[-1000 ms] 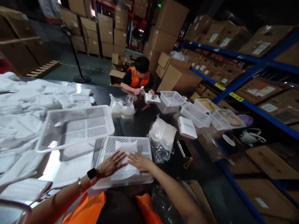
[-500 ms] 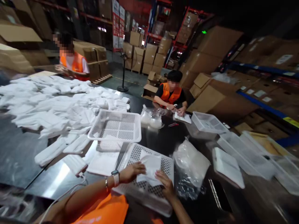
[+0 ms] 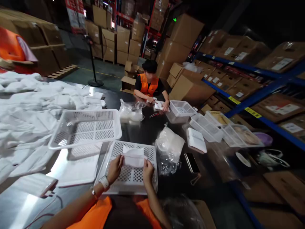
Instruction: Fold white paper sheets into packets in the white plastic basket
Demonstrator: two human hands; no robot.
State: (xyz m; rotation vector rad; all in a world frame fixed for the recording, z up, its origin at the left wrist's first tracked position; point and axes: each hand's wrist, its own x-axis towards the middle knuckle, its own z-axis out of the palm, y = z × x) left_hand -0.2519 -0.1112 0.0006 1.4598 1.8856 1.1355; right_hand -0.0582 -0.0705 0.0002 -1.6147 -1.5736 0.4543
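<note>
Head view: left hand [image 3: 114,168] and right hand [image 3: 148,167] each pinch one end of the folded white cloth [image 3: 133,159], grips clenched on it, above the upturned perforated white basket [image 3: 131,178] on the desk [image 3: 147,130].

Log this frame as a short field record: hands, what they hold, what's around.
left hand: grips left edge of the folded white cloth
right hand: grips right edge of the same cloth
cloth position: held over the white perforated tray
second tray: white, tilted, left of and behind the first
white cloth pile: spread over the table's left side
clear plastic bag: right of the tray
phone: on dark table, right of the bag
co-worker: orange vest, far end of table
</note>
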